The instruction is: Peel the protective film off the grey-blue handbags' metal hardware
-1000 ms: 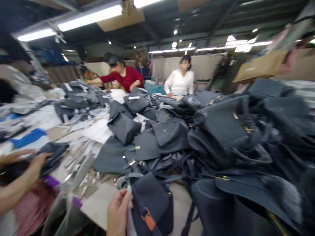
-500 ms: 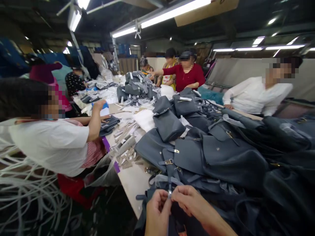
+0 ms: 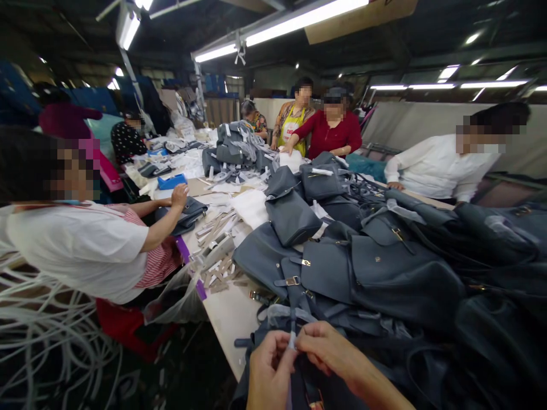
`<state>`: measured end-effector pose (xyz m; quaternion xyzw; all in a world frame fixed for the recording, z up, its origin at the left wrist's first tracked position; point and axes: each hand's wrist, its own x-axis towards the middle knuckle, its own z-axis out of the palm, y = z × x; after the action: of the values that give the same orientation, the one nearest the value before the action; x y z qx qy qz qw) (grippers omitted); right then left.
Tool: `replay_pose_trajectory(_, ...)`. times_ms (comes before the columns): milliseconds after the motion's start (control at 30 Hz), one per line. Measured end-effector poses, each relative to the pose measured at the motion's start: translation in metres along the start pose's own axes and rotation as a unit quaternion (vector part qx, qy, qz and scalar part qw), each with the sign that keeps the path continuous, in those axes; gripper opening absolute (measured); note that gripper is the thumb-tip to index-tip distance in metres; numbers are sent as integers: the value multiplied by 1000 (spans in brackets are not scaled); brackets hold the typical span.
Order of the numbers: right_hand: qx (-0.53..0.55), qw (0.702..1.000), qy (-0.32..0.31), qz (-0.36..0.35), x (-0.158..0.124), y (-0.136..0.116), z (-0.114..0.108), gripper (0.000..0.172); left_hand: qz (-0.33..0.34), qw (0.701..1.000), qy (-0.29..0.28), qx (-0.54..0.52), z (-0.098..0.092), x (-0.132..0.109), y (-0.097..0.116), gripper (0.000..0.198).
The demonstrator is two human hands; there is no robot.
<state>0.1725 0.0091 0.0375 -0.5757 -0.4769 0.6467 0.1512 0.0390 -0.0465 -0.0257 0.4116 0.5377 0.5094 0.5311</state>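
At the table's near edge, my left hand [image 3: 271, 364] pinches a narrow dark bag strap [image 3: 293, 320], with a bit of pale plastic film [image 3: 292, 341] around it at the fingertips. My right hand [image 3: 327, 347] is closed at the same spot from the other side, its thumb and forefinger on the film-wrapped strap. Below the hands lies a dark bag, mostly hidden, with a metal buckle [image 3: 316, 403]. Just beyond them, a grey-blue backpack [image 3: 327, 273] with gold buckles lies in a heap of similar bags.
More backpacks [image 3: 294, 219] fill the table to the right and far side. Paper strips [image 3: 220, 267] and white sheets [image 3: 250, 206] lie to the left. A co-worker in a white shirt [image 3: 77, 245] sits at the left edge; other people stand around the table. A bare table corner [image 3: 226, 324] shows.
My hands stay together on the strap, with small finger movements. The left co-worker's hand has come away from the blue object. The person in red has drawn an arm back.
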Motion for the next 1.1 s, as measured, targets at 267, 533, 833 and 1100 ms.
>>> replay_pose_trajectory(267,-6,1000,-5,-11,-3,5,6,25,-119,981,2,-154,-6,1,11,39)
replay_pose_trajectory(533,7,1000,25,-7,4,15,16,37,-134,979,13,-155,-8,0,9,44)
replay_pose_trajectory(833,51,993,79,-71,5,27,23,37,-155,979,12,-135,-10,-7,8,48)
replay_pose_trajectory(1100,32,994,87,-53,-3,20,15,43,-119,983,47,-132,-4,-8,-2,41)
